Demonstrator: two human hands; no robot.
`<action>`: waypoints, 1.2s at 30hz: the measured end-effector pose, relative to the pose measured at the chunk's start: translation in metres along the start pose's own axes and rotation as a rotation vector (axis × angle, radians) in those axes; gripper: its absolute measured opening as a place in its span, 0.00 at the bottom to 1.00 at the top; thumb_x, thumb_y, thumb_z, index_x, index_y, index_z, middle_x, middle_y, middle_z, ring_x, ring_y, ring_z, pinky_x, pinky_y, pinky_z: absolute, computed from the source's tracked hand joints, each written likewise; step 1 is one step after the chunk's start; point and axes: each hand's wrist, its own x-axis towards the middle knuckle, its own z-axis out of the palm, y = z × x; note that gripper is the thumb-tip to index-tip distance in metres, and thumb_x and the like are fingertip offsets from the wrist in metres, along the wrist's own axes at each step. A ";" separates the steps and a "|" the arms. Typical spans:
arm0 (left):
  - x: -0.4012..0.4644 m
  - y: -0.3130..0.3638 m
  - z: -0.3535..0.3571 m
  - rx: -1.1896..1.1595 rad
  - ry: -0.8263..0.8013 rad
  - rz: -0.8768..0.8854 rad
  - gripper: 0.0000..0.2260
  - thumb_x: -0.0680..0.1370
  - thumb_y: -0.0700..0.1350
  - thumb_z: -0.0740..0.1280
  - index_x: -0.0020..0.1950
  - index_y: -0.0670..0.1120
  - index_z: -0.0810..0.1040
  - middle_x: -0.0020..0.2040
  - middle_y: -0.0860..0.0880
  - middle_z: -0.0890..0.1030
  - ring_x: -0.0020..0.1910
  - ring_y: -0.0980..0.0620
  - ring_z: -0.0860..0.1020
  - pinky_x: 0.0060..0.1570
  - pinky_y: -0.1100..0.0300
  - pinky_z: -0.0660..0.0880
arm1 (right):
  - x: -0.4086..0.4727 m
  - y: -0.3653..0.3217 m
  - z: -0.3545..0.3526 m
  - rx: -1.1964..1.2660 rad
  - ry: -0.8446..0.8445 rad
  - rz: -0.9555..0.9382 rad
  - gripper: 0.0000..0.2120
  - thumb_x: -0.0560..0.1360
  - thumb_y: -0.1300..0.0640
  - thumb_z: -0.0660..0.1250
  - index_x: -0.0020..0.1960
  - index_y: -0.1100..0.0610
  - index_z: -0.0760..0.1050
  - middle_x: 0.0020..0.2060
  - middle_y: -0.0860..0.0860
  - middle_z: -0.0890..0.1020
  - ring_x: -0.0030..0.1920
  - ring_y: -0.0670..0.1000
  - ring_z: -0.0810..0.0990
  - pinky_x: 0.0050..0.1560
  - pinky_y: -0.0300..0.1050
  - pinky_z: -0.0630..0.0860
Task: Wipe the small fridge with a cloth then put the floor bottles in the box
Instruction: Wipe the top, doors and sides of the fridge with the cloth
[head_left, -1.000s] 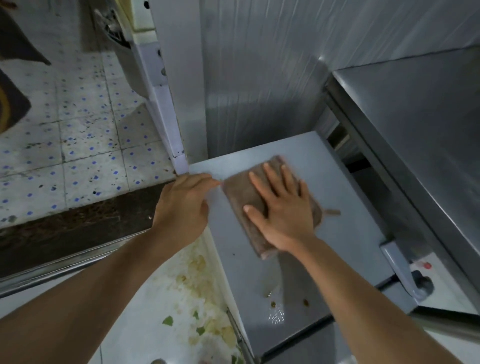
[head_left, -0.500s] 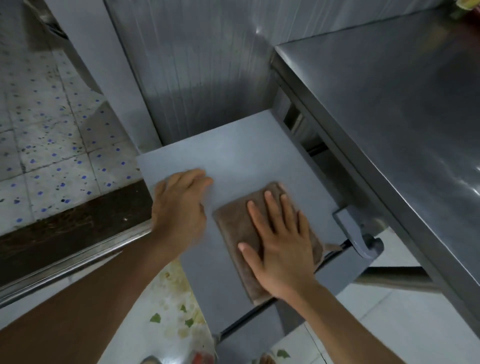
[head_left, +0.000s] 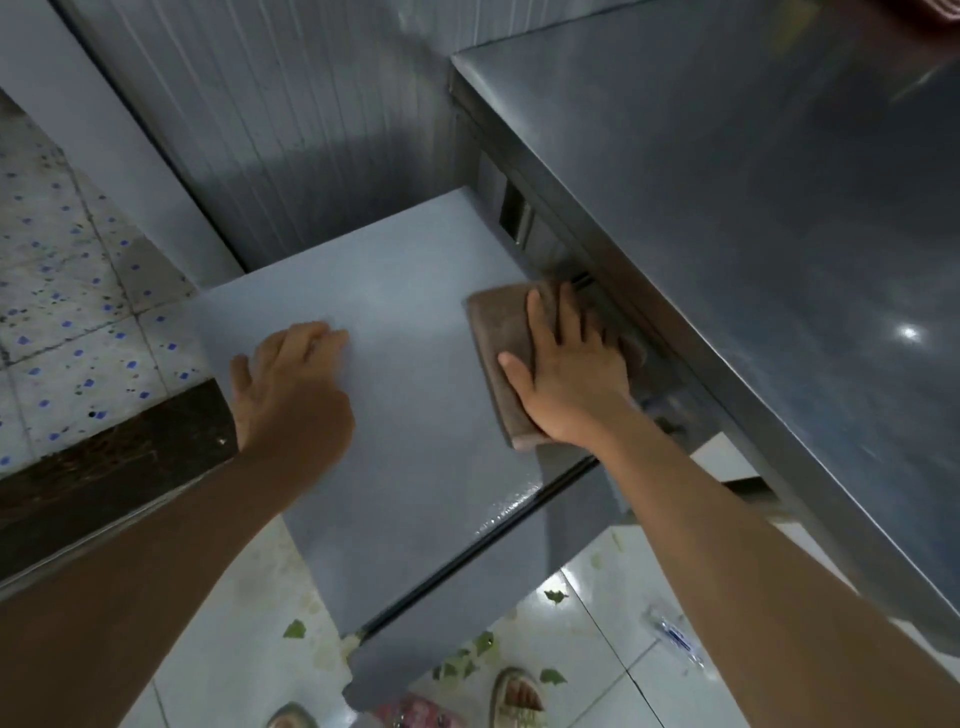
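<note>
We're mid-wipe on the small fridge. Our right hand lies flat, fingers straight and spread, pressing the brown cloth onto the fridge top at its right edge, just beside the steel desk. The cloth is folded into a pad and lies partly under the palm. Our left hand rests on the left part of the top, fingers loosely bent, holding nothing; it looks like it's bracing.

Status, as a judgement: step one is underway, not finished. The top looks mostly clean, with a wet sheen near its near right edge. The front and sides don't look touched yet, though we can't tell for sure from this angle.

Step two not started. One clear plastic bottle lies on the floor at near right, under the desk edge. No box in view. Leaf scraps are scattered on the floor near the fridge front.
</note>
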 end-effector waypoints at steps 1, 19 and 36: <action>-0.005 0.004 0.001 -0.005 -0.007 -0.011 0.26 0.70 0.34 0.61 0.67 0.49 0.70 0.71 0.49 0.66 0.69 0.45 0.61 0.68 0.45 0.56 | -0.017 0.006 0.000 -0.044 -0.003 -0.003 0.37 0.76 0.35 0.38 0.78 0.56 0.39 0.77 0.61 0.48 0.73 0.64 0.57 0.71 0.60 0.56; -0.046 0.043 0.017 -0.026 -0.070 0.207 0.21 0.75 0.40 0.63 0.68 0.51 0.72 0.72 0.51 0.67 0.67 0.45 0.64 0.66 0.45 0.58 | -0.110 0.055 0.017 0.013 0.080 -0.149 0.32 0.78 0.39 0.47 0.75 0.57 0.61 0.76 0.57 0.57 0.74 0.64 0.59 0.72 0.63 0.58; -0.041 0.019 0.003 -0.046 -0.122 0.244 0.23 0.73 0.36 0.62 0.67 0.51 0.73 0.74 0.50 0.65 0.70 0.44 0.61 0.66 0.43 0.57 | -0.117 0.071 0.023 -0.020 0.121 -0.196 0.32 0.78 0.38 0.45 0.75 0.55 0.61 0.76 0.57 0.57 0.74 0.64 0.60 0.70 0.66 0.60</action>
